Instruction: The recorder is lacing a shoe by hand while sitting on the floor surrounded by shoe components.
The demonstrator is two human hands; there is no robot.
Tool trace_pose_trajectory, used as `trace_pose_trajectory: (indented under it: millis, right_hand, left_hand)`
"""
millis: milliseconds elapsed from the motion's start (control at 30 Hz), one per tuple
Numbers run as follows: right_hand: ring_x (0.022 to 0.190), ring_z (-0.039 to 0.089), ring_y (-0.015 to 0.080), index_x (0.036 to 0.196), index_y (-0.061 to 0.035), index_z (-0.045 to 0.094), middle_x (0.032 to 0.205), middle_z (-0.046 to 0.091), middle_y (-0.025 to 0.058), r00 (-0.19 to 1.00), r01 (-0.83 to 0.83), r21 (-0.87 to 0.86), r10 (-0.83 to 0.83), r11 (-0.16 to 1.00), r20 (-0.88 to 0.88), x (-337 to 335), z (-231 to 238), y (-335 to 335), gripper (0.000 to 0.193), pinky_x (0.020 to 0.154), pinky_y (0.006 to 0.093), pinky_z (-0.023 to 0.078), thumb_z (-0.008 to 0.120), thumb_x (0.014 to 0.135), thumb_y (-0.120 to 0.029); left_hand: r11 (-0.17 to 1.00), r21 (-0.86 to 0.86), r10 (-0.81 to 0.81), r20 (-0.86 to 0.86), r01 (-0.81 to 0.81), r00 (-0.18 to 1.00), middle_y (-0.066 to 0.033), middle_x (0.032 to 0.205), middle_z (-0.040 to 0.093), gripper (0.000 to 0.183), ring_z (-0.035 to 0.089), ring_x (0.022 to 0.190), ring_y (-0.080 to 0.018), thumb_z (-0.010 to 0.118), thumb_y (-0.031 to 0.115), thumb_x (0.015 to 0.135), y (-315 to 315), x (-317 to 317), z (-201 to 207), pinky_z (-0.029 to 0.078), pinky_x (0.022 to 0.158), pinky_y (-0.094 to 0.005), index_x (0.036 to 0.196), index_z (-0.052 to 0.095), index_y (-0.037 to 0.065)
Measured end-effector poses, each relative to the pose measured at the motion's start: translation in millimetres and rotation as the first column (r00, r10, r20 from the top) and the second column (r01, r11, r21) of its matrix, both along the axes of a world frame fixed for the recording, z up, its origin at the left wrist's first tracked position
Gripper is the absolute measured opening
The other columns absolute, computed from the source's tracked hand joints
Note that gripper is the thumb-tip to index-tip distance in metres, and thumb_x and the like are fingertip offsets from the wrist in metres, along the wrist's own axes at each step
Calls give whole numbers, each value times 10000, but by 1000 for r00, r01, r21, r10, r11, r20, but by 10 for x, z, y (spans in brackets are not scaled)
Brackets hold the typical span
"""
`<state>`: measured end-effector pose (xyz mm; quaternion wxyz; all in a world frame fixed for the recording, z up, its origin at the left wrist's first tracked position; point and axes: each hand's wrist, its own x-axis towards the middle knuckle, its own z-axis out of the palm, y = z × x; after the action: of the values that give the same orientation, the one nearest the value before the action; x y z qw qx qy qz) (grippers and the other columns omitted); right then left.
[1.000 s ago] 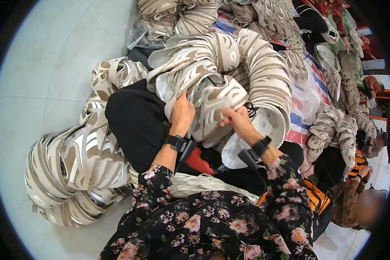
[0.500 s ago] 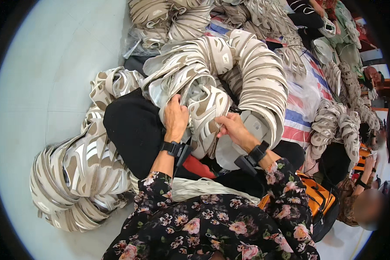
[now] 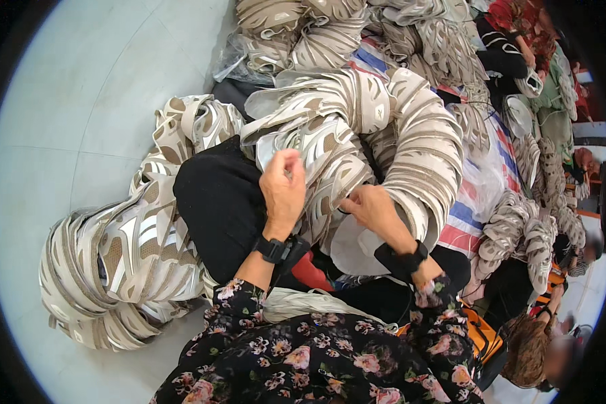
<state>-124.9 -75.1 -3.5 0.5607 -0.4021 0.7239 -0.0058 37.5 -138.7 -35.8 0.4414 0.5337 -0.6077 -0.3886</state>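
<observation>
In front of me a shoe upper (image 3: 320,151), white and tan, lies at the near end of a curved stack of nested shoe uppers (image 3: 427,151). My left hand (image 3: 283,192) is raised over the upper's left side, its fingers curled together. Whatever those fingers hold, if anything, is too small to make out. At the upper's lower right edge, my right hand (image 3: 374,209) has thumb and fingers pinched on the material. A bundle of pale laces (image 3: 293,306) rests across my lap.
Another stack of nested uppers (image 3: 131,262) lies on the pale tiled floor (image 3: 60,168) at left. More uppers (image 3: 330,44) are piled at the back on a striped sheet (image 3: 461,219). An orange bag (image 3: 481,337) sits at right. Other people sit along the right side.
My left hand has come off the upper's inner edge and risen slightly, its fingers curled. My right hand has shifted a little and stays at the upper's edge. The view has tilted slightly.
</observation>
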Motion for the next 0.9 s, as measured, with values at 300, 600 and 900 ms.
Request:
trace_pose_trajectory:
  millis: [300,600,900]
  right_hand:
    - [1174,425,286,1076,-11,522,1178,493,137,590,-807,-537,371,245,-717,60,-479,-297,424,982,419,332,592,664,-85]
    - [1251,354,287,1101,2,528,1286,438,129,621,-773,-567,528,286,-580,-468,-243,-89,497,1032,410,295,572,607,-31]
    - [1116,490,288,1097,-2,557,1142,543,160,827,-554,-538,494,636,-267,-522,237,-100,465,934,374,400,526,633,7]
  left_hand:
    - [839,517,-329,230,171,916,-258,998,538,333,507,958,-412,403,232,805,185,-201,-509,392,810,-495,987,491,-32]
    - [837,323,-529,273,441,803,-233,1179,419,546,438,1064,-390,578,312,762,605,-369,-255,366,913,-423,1150,459,-53]
    - [876,215,-475,236,431,848,-206,1103,445,503,461,1015,-373,648,333,725,662,-431,-261,397,850,-420,1035,504,-35]
